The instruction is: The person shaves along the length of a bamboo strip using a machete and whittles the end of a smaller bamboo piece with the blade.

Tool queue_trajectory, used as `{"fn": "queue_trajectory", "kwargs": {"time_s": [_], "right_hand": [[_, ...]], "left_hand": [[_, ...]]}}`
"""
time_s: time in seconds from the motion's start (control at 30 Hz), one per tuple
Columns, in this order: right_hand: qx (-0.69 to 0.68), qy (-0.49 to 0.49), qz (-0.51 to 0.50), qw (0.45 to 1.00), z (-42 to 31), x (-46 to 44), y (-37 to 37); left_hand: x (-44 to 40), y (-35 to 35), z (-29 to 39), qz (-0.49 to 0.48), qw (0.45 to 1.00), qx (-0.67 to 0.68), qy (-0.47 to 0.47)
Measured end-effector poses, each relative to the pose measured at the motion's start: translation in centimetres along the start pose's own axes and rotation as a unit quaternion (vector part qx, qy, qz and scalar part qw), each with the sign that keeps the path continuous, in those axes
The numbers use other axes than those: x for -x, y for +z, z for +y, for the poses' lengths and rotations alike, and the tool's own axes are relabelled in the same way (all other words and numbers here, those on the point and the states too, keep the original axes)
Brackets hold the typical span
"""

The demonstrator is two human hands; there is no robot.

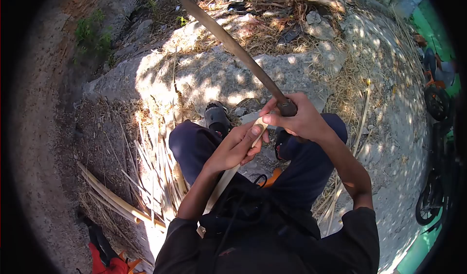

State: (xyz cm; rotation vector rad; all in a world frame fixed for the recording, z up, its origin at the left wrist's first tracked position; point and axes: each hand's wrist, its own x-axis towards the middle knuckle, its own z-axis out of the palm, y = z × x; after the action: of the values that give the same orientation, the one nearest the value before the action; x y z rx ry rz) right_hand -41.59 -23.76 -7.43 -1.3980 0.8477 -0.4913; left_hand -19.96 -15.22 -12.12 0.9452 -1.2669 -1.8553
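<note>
My right hand (302, 118) is closed around the dark handle of a long, flat blade (233, 45), which points up and to the left. The thumb and fingers of that hand also touch the upper end of a pale split strip (224, 186). My left hand (243, 145) grips the same strip just below, its thumb pressed on the strip. From my left hand the strip runs down between my legs toward my lap. Both hands are close together in front of my knees.
Pale split strips (158, 162) lie in a pile at my left, beside thicker poles (112, 196). A concrete ledge (233, 79) crosses in front, with dry shavings beyond. Another person in red (104, 262) is at the lower left. Motorbikes (430, 201) stand at the far right.
</note>
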Motion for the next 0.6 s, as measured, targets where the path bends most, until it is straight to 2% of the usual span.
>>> {"fn": "queue_trajectory", "kwargs": {"time_s": [0.07,0.13,0.27,0.33,0.37,0.43,0.6], "right_hand": [[0.001,-0.014,0.001,1.0,0.8,-0.5,0.2],[0.047,-0.09,0.044,0.994,1.8,-0.9,0.3],[0.058,-0.072,0.054,0.994,1.9,-1.1,0.1],[0.029,-0.021,0.06,0.998,1.0,-1.0,0.2],[0.028,-0.021,0.059,0.998,1.2,-1.1,0.3],[0.023,-0.088,0.088,0.992,1.8,-1.4,0.5],[0.026,-0.053,0.081,0.995,0.3,-0.9,0.3]], "left_hand": [[-0.1,0.1,-0.3,0.014,0.999,-0.03,0.023],[-0.2,0.4,-0.4,0.023,0.998,-0.038,0.034],[0.4,0.8,-0.1,0.033,0.996,-0.076,0.019],[1.0,0.3,-0.9,0.02,0.999,-0.038,-0.001],[1.2,0.1,-1.2,0.007,1.0,-0.001,-0.023],[1.2,0.1,-1.4,0.026,1.0,0.006,-0.006],[1.4,0.3,-1.3,0.053,0.998,0.026,0.013]]}}
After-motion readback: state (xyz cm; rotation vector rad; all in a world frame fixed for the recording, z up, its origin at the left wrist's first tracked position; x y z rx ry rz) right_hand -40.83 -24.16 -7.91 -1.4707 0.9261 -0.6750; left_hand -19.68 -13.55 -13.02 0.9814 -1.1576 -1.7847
